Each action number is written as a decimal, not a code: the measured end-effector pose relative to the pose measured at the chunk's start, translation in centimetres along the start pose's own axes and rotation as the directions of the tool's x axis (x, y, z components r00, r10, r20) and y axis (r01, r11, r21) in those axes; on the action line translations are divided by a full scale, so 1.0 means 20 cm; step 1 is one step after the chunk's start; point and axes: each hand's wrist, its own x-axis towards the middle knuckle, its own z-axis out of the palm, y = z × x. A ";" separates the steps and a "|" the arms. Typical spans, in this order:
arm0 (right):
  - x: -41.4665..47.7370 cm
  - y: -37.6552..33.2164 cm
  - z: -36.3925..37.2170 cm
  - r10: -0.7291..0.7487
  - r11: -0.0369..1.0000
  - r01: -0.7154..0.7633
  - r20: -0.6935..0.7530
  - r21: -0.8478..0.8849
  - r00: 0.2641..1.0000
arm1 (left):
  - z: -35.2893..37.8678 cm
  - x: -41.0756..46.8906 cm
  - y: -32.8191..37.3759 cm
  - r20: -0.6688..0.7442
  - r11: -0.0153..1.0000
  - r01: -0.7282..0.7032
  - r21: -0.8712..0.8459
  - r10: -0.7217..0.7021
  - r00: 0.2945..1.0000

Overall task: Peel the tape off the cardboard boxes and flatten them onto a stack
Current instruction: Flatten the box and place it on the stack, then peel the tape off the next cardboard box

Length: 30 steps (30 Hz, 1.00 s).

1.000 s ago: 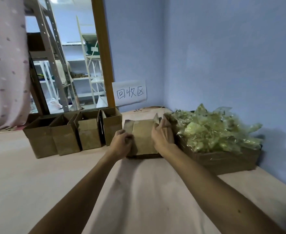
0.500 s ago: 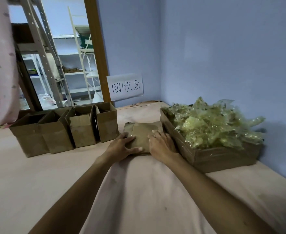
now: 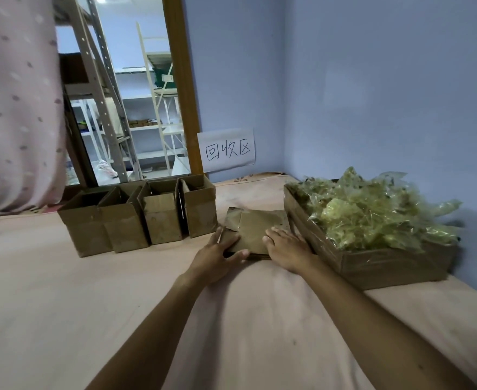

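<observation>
Cardboard flattened into a low stack (image 3: 255, 229) lies mid-frame on the pink surface (image 3: 62, 305). My left hand (image 3: 217, 256) presses its left near corner with straight fingers; my right hand (image 3: 286, 249) lies flat on its right near corner. Four upright boxes (image 3: 136, 220) stand left of it, and a wide box (image 3: 386, 266) of crumpled tape (image 3: 372, 215) sits to the right.

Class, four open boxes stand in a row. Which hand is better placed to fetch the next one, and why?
Left. The left hand rests on the flattened stack beside the nearest upright box; the right hand lies on the stack's other side, by the tape-filled box, and would likely have to reach across.
</observation>
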 end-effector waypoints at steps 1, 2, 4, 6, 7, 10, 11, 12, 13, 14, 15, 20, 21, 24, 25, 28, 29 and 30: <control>-0.01 -0.01 -0.01 -0.004 1.000 0.004 0.002 -0.021 1.000 | -0.01 -0.03 0.00 -0.004 1.000 -0.011 0.018 0.011 1.000; -0.01 -0.01 -0.01 -0.005 0.999 0.005 0.004 -0.046 1.000 | -0.03 -0.06 0.01 0.001 0.999 -0.019 0.036 0.019 1.000; -0.02 -0.03 -0.03 -0.003 0.997 0.003 -0.002 -0.078 1.000 | -0.07 -0.12 0.00 0.023 0.996 -0.038 0.076 0.036 0.999; -0.04 -0.06 -0.05 0.001 0.995 -0.003 -0.022 -0.099 1.000 | -0.12 -0.18 -0.04 0.027 0.997 -0.030 0.074 0.028 0.999; -0.06 -0.08 -0.06 -0.001 0.994 -0.002 -0.030 -0.108 1.000 | -0.14 -0.20 -0.06 0.008 0.999 -0.008 0.053 0.008 1.000; -0.13 -0.14 -0.11 -0.015 0.990 0.009 -0.040 -0.137 0.999 | -0.24 -0.29 -0.11 -0.049 0.999 0.033 0.040 -0.031 0.998; -0.16 -0.16 -0.13 -0.016 0.989 0.010 -0.041 -0.149 0.999 | -0.27 -0.32 -0.11 -0.052 0.998 0.042 0.044 -0.040 0.998; -0.20 -0.18 -0.16 -0.019 0.987 0.012 -0.040 -0.162 0.999 | -0.30 -0.35 -0.12 -0.056 0.998 0.054 0.044 -0.051 0.997; -0.23 -0.21 -0.20 -0.021 0.984 0.014 -0.040 -0.175 0.999 | -0.34 -0.38 -0.12 -0.068 0.997 0.066 0.046 -0.063 0.996; -0.26 -0.23 -0.23 -0.021 0.982 0.013 -0.041 -0.186 0.999 | -0.38 -0.41 -0.12 -0.081 0.996 0.080 0.046 -0.076 0.994; -0.29 -0.25 -0.26 -0.021 0.981 0.012 -0.044 -0.192 0.999 | -0.42 -0.45 -0.12 -0.099 0.995 0.087 0.041 -0.083 0.992; -0.47 -0.39 -0.39 -0.064 0.983 0.054 -0.052 -0.176 0.997 | -0.55 -0.64 -0.08 -0.180 0.994 0.110 0.022 -0.104 0.978; -0.50 -0.42 -0.40 -0.080 0.983 0.069 -0.055 -0.168 0.995 | -0.56 -0.67 -0.08 -0.189 0.993 0.118 0.029 -0.110 0.976; -0.53 -0.51 -0.40 -0.116 0.985 0.104 -0.087 -0.139 0.989 | -0.58 -0.70 -0.12 -0.229 0.989 0.143 0.032 -0.132 0.965; -0.51 -0.54 -0.38 -0.127 0.985 0.115 -0.092 -0.125 0.988 | -0.58 -0.70 -0.14 -0.245 0.988 0.153 0.027 -0.142 0.959; -0.42 -0.62 -0.32 -0.173 0.982 0.162 -0.115 -0.096 0.978 | -0.59 -0.67 -0.23 -0.271 0.984 0.175 0.024 -0.162 0.949; -0.37 -0.64 -0.31 -0.196 0.978 0.184 -0.127 -0.097 0.972 | -0.60 -0.65 -0.26 -0.280 0.986 0.163 0.039 -0.146 0.949; -0.31 -0.67 -0.29 -0.217 0.974 0.205 -0.142 -0.094 0.966 | -0.61 -0.60 -0.30 -0.290 0.988 0.141 0.062 -0.118 0.950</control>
